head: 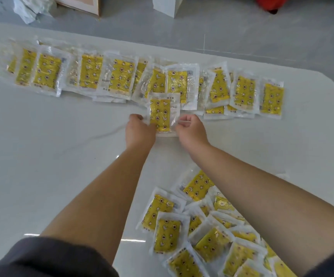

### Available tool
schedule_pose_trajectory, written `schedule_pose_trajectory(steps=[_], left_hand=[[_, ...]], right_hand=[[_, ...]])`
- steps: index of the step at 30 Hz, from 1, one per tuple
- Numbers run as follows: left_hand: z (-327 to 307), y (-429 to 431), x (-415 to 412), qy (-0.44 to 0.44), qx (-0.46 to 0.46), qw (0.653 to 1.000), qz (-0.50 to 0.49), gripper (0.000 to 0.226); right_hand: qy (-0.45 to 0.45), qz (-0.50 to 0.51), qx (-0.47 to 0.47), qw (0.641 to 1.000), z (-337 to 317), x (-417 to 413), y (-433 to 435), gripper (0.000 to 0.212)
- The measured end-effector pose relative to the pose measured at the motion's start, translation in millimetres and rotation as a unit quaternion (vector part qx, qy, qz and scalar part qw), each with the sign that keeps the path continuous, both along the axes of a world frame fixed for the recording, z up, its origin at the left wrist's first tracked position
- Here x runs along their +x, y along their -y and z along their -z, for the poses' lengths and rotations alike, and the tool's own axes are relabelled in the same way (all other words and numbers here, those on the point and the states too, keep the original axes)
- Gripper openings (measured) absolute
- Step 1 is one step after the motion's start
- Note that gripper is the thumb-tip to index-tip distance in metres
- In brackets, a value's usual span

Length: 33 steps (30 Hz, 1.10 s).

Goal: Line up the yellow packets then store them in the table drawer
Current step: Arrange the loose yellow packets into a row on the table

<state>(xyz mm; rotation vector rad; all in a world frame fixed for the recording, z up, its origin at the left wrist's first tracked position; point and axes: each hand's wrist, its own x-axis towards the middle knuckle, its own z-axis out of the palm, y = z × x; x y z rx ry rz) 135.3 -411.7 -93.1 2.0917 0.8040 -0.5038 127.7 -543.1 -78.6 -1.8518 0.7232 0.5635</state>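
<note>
Clear, crinkly plastic around a flat yellow pad printed with small moons, stars and flowers: this is the packet (160, 114) held between both hands. The left hand (140, 129) has its fingers curled onto the packet's left edge. The right hand (191, 129) pinches the transparent margin on its right edge. The packet is rectangular and stands lengthwise away from the person, its near end between the two hands. Its far end reaches the front of the row. Whether it lies flat on the desk or is lifted a little cannot be told.

Just beyond the hands, a row of packets (122, 76) of the same kind runs left to right across the far side of the desk. They overlap one another like shingles, and some are doubled up. Under the right forearm, near the person, lies a loose heap of packets (212, 226), tilted every way and piled on each other.

The desk (52, 146) is glossy white with a rounded corner at the right, and lamp glints show on it. A dark grey sleeve (48, 258) covers the left upper arm. Past the desk, on the grey floor (242, 27), are crumpled white wrapping (32, 7), a cardboard box (78, 5), a white box (166, 7) and a red thing (270, 3), cut off by the edge.
</note>
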Motion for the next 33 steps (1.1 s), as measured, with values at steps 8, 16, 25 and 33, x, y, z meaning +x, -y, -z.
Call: schedule_pose_trajectory(steps=[8, 16, 25, 33], left_hand=[[-4.2, -11.7, 5.7, 0.059, -0.007, 0.997, 0.058, 0.009], [-23.6, -26.6, 97.3, 0.073, 0.034, 0.995, 0.057, 0.007], [-32.8, -14.6, 27.3, 0.047, 0.002, 0.989, 0.141, 0.01], [-12.1, 40.0, -96.7, -0.054, -0.013, 0.96, 0.275, 0.025]], right_hand=[[0.022, -0.007, -0.005, 1.0, 8.2, 11.3, -15.9, 0.012], [0.09, 0.027, -0.018, 0.995, -15.1, 52.5, -6.0, 0.011], [0.049, -0.077, -0.113, 0.989, -17.0, -17.1, 59.8, 0.011], [-0.047, -0.223, -0.178, 0.957, -7.7, -82.3, 110.9, 0.009]])
